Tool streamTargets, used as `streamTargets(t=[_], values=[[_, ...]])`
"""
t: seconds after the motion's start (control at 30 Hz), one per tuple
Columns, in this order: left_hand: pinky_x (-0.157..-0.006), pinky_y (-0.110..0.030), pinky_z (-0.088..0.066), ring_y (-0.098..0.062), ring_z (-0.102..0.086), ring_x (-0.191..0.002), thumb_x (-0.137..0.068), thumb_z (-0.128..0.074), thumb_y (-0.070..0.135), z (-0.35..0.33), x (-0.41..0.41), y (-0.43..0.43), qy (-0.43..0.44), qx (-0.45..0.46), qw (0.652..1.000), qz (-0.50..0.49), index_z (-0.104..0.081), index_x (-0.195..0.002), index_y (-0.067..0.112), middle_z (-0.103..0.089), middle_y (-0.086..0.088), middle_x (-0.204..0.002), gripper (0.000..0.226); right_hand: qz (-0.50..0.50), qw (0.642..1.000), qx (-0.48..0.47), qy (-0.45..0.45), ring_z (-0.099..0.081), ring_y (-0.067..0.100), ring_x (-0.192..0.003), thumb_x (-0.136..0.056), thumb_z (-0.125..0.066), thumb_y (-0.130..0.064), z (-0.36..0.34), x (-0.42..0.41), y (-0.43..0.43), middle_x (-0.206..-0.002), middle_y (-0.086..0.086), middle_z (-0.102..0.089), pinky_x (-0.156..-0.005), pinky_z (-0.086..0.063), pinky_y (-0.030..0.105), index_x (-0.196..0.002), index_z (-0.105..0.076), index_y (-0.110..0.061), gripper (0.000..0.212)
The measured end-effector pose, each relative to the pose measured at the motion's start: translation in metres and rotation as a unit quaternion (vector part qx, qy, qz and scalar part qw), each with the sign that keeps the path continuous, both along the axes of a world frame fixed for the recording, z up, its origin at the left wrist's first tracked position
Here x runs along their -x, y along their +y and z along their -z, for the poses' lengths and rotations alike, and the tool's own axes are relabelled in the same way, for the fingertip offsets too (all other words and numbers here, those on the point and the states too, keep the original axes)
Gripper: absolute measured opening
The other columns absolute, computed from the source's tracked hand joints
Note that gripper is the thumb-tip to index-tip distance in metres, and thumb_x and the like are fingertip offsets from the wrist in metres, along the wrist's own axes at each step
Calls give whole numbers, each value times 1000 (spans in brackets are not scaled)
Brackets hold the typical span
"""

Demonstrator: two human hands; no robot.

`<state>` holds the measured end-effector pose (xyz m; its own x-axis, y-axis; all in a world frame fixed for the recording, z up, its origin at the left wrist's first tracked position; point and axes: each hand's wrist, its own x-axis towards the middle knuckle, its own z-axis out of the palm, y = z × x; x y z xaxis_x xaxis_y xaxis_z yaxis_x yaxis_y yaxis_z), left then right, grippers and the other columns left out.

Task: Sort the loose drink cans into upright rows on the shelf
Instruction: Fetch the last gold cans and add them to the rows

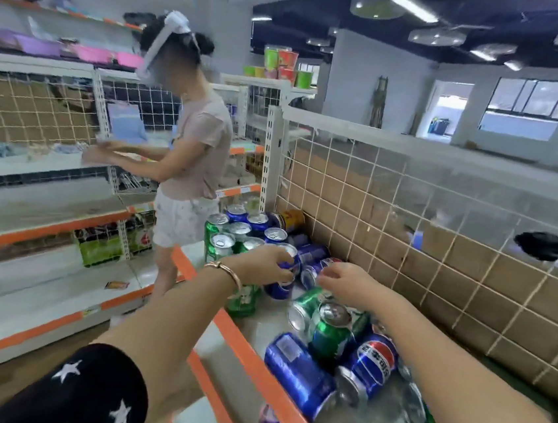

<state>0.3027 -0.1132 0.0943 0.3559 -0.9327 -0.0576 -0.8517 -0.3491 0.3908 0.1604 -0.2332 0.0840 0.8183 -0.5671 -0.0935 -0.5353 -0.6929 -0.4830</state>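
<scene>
Upright green and blue cans (234,232) stand in rows at the far left end of the white shelf (259,319). My left hand (265,265) grips an upright blue can (282,285) at the near end of those rows. My right hand (342,280) hovers with curled fingers over a blue can lying on its side (312,273); I cannot tell whether it touches it. Nearer to me, loose green cans (328,333) and blue cans (372,362) lie in a jumbled heap.
A wire-mesh back panel (407,224) with cardboard behind it borders the shelf on the right. An orange strip (255,357) edges the shelf front. Another person (190,154) stands at the aisle shelving (29,219) to the left.
</scene>
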Motion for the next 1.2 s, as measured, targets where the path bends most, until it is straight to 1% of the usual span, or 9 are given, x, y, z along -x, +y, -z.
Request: streamTargets(t=[0.07,0.23,0.4,0.57,0.7,0.8,0.93,1.03,1.2], values=[[-76,-26,-38,-20,-53,-94,-92,-53,25,-3,-31,-22,9,21,1000,7,-62,-109,6,-58,-9,-106,28,18,1000,5,5,-58,24,-94,-93,-51,-26,1,-30,-14,-96,11,-63,-76,-40,27,-84,-65,-10,23],[-85,-32,-46,-26,-58,-100,-87,-57,28,-8,-99,-66,-6,28,1000,1,-64,-102,11,-63,-11,-108,24,61,998,-16,16,-59,31,-107,-92,-53,-28,4,-89,-41,-110,20,-66,-84,-46,33,-106,-65,3,36],[-89,-31,-46,-29,-57,-110,-85,-54,16,-11,-144,-103,7,59,998,-33,-58,-120,8,-62,-14,-120,37,109,993,-38,-14,-59,31,-109,-93,-52,-23,12,-137,-64,-115,21,-65,-92,-45,36,-112,-63,5,35],[-87,-35,-46,-33,-57,-108,-88,-55,26,1,-172,-142,30,45,997,-48,-53,-116,5,-59,-16,-119,35,201,970,-113,-82,-61,33,-101,-93,-55,-24,20,-169,-83,-112,22,-65,-76,-44,30,-111,-63,5,34],[-98,-37,-40,-33,-55,-114,-90,-52,36,12,-181,-164,1,-26,1000,-15,-57,-115,12,-60,-13,-121,35,259,941,-191,-107,-52,20,-73,-93,-56,-28,25,-184,-97,-89,14,-62,-63,-39,29,-108,-65,2,35],[-90,-35,-48,-31,-60,-106,-80,-62,45,28,-190,-176,5,-52,998,-21,-60,-112,15,-63,-9,-118,44,287,921,-236,-121,-52,22,-81,-94,-53,-29,32,-189,-101,-92,16,-62,-70,-40,30,-116,-60,2,39],[-72,-29,-48,-25,-62,-89,-75,-69,47,33,-198,-179,18,-11,999,-41,-62,-102,12,-66,-8,-99,45,297,917,-238,-122,-58,24,-89,-95,-51,-33,40,-197,-103,-93,15,-62,-75,-45,35,-115,-60,1,41],[-60,-27,-40,-21,-57,-74,-74,-68,52,30,-198,-179,50,23,998,-41,-59,-88,13,-64,-6,-86,43,331,872,-310,-184,-60,26,-99,-96,-48,-38,37,-203,-106,-98,11,-60,-82,-48,35,-118,-55,-3,41],[-63,-31,-46,-22,-65,-76,-64,-71,56,21,-178,-180,118,59,991,2,-67,-86,11,-68,-5,-79,51,377,776,-408,-300,-62,27,-98,-91,-56,-41,27,-200,-112,-111,13,-63,-80,-52,38,-122,-51,-5,48]])
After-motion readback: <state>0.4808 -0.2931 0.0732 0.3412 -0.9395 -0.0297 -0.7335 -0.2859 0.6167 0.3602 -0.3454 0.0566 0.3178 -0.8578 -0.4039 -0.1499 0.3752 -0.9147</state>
